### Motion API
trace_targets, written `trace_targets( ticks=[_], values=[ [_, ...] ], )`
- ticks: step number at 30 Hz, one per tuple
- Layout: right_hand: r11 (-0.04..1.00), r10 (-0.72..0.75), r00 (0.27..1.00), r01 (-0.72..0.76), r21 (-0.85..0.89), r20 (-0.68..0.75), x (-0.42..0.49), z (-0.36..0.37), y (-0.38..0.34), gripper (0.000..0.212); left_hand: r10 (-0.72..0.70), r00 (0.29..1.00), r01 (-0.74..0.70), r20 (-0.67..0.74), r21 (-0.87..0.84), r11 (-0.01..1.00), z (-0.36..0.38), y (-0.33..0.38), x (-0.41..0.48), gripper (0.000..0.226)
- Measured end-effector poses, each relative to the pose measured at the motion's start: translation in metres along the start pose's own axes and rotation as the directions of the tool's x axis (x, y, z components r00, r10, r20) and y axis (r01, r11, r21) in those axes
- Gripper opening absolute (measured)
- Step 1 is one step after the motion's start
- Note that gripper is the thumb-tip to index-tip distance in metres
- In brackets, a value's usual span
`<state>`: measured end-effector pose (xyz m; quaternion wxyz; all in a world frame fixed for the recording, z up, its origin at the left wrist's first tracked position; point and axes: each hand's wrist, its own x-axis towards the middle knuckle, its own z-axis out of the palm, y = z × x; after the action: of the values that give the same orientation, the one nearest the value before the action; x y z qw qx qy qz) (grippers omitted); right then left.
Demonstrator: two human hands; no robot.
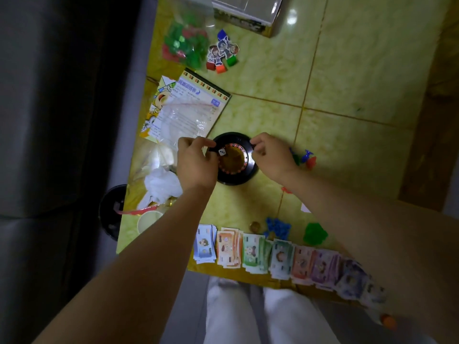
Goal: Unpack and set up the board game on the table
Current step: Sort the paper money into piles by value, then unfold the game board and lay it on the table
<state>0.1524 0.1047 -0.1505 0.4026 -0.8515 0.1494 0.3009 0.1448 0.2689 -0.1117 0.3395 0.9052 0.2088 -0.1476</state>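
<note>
With colourful paper play-money stacks [273,254] sorted along the yellow-green tiled counter [360,70] and no board in view, your left hand [196,161] and right hand [270,155] pinched, fingers curled, the round black plastic roulette wheel [234,170] mid-counter.

Both bare forearms stretch forward and angle in toward each other. The left hand [196,161] is knuckles-up, fingers curled in, pinching the left rim of the black wheel [234,178]. The right hand [270,155] mirrors it, fingertips curled onto the opposite rim. The wrists are apart, one on each side. Legs in white trousers show below the arms.
</note>
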Motion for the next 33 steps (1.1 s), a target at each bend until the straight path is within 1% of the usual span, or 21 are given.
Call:
trace_targets(
  ticks=[3,6,8,10,11,13,15,16,17,18,19,21,23,27,30,33],
  values=[
    [0.999,0.039,0.999,-0.039,0.032,-0.003,0.013,-0.007,-0.012,0.023,-0.033,0.996,0.036,-0.083,0.037,0.999,-0.009,0.006,0.017,0.024],
    [0.978,0.104,0.993,-0.112,0.176,0.054,0.030,-0.006,-0.028,0.025,-0.083,0.985,0.100,-0.149,0.110,0.989,-0.016,0.004,0.038,0.046],
    [0.945,0.165,0.983,-0.181,0.271,0.080,0.037,-0.005,-0.037,0.028,-0.150,0.977,0.177,-0.151,0.189,0.966,-0.019,0.000,0.048,0.065],
    [0.904,0.228,0.969,-0.246,0.351,0.092,0.050,-0.002,-0.049,0.033,-0.228,0.970,0.244,-0.089,0.290,0.925,-0.024,-0.004,0.066,0.085],
    [0.879,0.248,0.963,-0.269,0.393,0.105,0.053,-0.001,-0.054,0.036,-0.265,0.963,0.266,-0.046,0.310,0.913,-0.027,-0.006,0.072,0.094],
    [0.821,0.299,0.944,-0.328,0.468,0.139,0.066,0.004,-0.066,0.041,-0.323,0.945,0.299,0.047,0.270,0.915,-0.031,-0.011,0.090,0.108],
    [0.794,0.324,0.932,-0.362,0.488,0.165,0.073,0.010,-0.077,0.043,-0.364,0.923,0.332,0.122,0.218,0.918,-0.032,-0.018,0.103,0.113],
    [0.790,0.325,0.930,-0.367,0.492,0.173,0.078,0.013,-0.083,0.040,-0.369,0.918,0.337,0.142,0.207,0.918,-0.032,-0.022,0.109,0.113],
    [0.790,0.320,0.931,-0.365,0.492,0.177,0.081,0.017,-0.087,0.032,-0.364,0.920,0.333,0.146,0.200,0.921,-0.031,-0.024,0.112,0.112],
    [0.787,0.318,0.931,-0.364,0.498,0.177,0.084,0.020,-0.092,0.024,-0.353,0.926,0.324,0.136,0.194,0.926,-0.031,-0.026,0.115,0.109],
    [0.783,0.324,0.930,-0.367,0.502,0.173,0.086,0.023,-0.095,0.020,-0.339,0.933,0.313,0.118,0.194,0.930,-0.030,-0.028,0.116,0.104],
    [0.781,0.351,0.925,-0.376,0.499,0.148,0.091,0.029,-0.098,0.025,-0.315,0.945,0.291,0.087,0.214,0.932,-0.031,-0.031,0.117,0.092],
    [0.799,0.358,0.924,-0.378,0.468,0.134,0.092,0.031,-0.101,0.028,-0.301,0.950,0.274,0.084,0.243,0.930,-0.032,-0.035,0.119,0.082],
    [0.840,0.364,0.927,-0.369,0.398,0.092,0.091,0.028,-0.101,0.025,-0.298,0.952,0.270,0.071,0.267,0.925,-0.034,-0.043,0.124,0.064],
    [0.801,0.380,0.924,-0.352,0.484,0.043,0.090,0.023,-0.101,0.024,-0.312,0.950,0.296,0.029,0.241,0.924,-0.037,-0.046,0.128,0.051],
    [0.759,0.385,0.923,-0.331,0.561,0.025,0.086,0.017,-0.103,0.021,-0.362,0.932,0.357,-0.020,0.215,0.909,-0.040,-0.042,0.127,0.053]
  ],
)
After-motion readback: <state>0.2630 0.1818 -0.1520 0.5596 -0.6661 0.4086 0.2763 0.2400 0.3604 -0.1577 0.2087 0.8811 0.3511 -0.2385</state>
